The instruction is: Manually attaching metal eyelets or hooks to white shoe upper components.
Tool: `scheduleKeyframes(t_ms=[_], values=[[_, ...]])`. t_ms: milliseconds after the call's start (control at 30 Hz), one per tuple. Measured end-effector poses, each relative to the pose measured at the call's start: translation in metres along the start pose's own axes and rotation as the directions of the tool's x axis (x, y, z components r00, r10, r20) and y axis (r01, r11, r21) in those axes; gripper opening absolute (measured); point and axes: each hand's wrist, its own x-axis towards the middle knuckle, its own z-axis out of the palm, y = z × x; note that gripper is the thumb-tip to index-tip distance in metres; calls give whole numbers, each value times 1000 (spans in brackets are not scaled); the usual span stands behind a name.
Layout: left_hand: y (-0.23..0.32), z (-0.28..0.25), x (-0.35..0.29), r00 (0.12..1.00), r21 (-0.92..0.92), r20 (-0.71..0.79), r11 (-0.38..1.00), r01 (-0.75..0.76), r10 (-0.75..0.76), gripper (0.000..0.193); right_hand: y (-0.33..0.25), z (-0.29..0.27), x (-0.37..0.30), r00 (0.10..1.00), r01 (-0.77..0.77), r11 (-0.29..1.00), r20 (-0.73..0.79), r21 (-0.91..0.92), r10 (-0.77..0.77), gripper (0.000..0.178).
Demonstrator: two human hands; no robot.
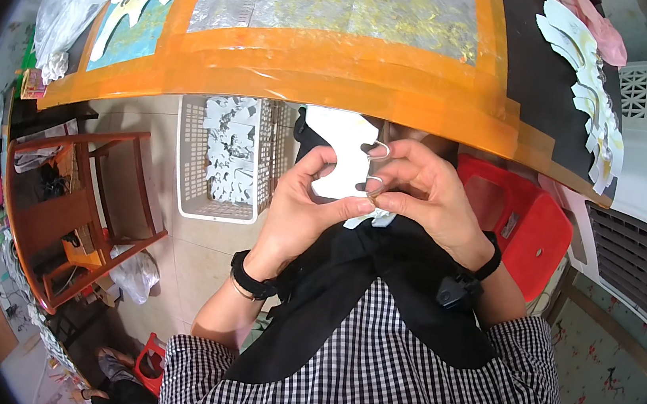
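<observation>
My left hand [301,187] grips a white notched card [344,144] by its lower left part, thumb across the bottom edge. Two thin, silvery curved pieces [379,152] stick out from the card's right edge. My right hand [425,186] is closed at the card's lower right corner, thumb and fingertips pinched together close to the left thumb. What lies in that pinch is too small to make out. More pale card-like pieces [373,220] show just below the hands, over my black apron [349,253].
The orange-taped table edge [298,71] runs just beyond my hands. Left of them, a white plastic basket [214,212] holds many white cut pieces. A wooden chair [59,212] stands farther left, a red stool [535,234] at right. Stacked white pieces [585,80] lie on the table's right.
</observation>
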Motion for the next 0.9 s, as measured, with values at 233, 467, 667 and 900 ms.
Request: scheduleKeyframes(t_ms=[233, 467, 667, 900], values=[[6, -6, 3, 999, 4, -35, 1000, 1, -1, 45, -13, -12, -3, 999, -6, 997, 46, 79, 3, 37], [2, 6, 3, 999, 114, 3, 993, -37, 37, 52, 11, 3, 12, 997, -7, 997, -73, -83, 1, 22], [-4, -3, 2, 977, 544, 67, 814, -205, 201, 64, 14, 10, 9, 990, -75, 996, -115, 46, 80, 20], [-17, -10, 9, 961, 537, 96, 799, -270, 260, 74, 31, -2, 17, 980, -150, 964, -99, 221, 175, 24]])
